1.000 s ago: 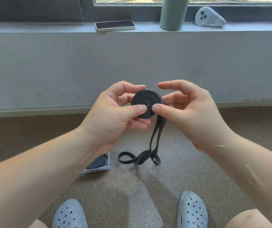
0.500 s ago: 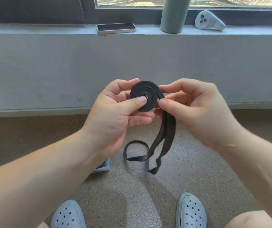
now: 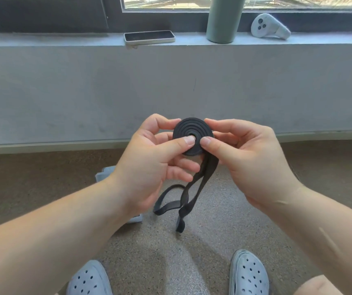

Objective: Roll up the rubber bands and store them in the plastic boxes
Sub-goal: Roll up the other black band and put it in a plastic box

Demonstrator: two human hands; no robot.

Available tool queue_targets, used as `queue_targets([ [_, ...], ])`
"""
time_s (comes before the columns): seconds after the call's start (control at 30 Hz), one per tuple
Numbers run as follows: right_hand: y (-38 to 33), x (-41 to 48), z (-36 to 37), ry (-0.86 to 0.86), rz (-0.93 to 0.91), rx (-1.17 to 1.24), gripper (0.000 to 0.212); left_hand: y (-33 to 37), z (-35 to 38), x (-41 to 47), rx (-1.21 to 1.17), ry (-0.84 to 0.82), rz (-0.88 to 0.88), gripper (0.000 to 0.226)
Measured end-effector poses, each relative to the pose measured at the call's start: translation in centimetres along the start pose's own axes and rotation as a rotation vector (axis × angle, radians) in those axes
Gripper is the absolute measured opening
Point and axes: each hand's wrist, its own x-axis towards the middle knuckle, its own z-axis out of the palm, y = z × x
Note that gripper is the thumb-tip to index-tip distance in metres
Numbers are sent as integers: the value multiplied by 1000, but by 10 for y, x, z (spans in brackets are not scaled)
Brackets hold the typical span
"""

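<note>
Both hands, left hand (image 3: 149,167) and right hand (image 3: 253,165), pinch my coiled rubber band (image 3: 192,136) closed; loose tail (image 3: 194,188) hangs toward six o'clock.

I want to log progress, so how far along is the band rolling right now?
Done: most of the black rubber band is wound into a tight flat coil. In hand: the left hand and right hand pinch that coil at its centre. Left: the loose tail hanging below must be wound on, then the roll goes into the plastic box on the floor, mostly hidden behind the left forearm.
</note>
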Motion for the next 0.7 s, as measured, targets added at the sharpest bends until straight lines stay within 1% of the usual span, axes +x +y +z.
queue_targets([
  [0.07,-6,7,-11,-83,23,-92,28,2,-6,4,148,-7,10,20],
  [0.13,-14,11,-21,-211,57,-175,28,4,-12,7,281,-24,26,21],
  [0.17,-17,13,-24,-259,65,-209,28,6,-13,8,320,-42,30,22],
  [0.23,-20,14,-27,-299,64,-244,28,9,-12,9,355,-101,35,19],
  [0.37,-20,13,-26,-299,56,-260,29,9,-11,9,401,-171,59,28],
  [0.47,-17,10,-21,-266,66,-252,30,7,-12,9,398,-164,65,36],
  [0.6,-13,8,-15,-198,47,-253,28,2,-13,8,332,-123,62,34],
  [0.63,-12,8,-14,-178,43,-235,31,1,-12,8,292,-99,63,32],
  [0.7,-8,9,-13,-180,50,-207,44,2,-10,8,198,-38,72,30],
])
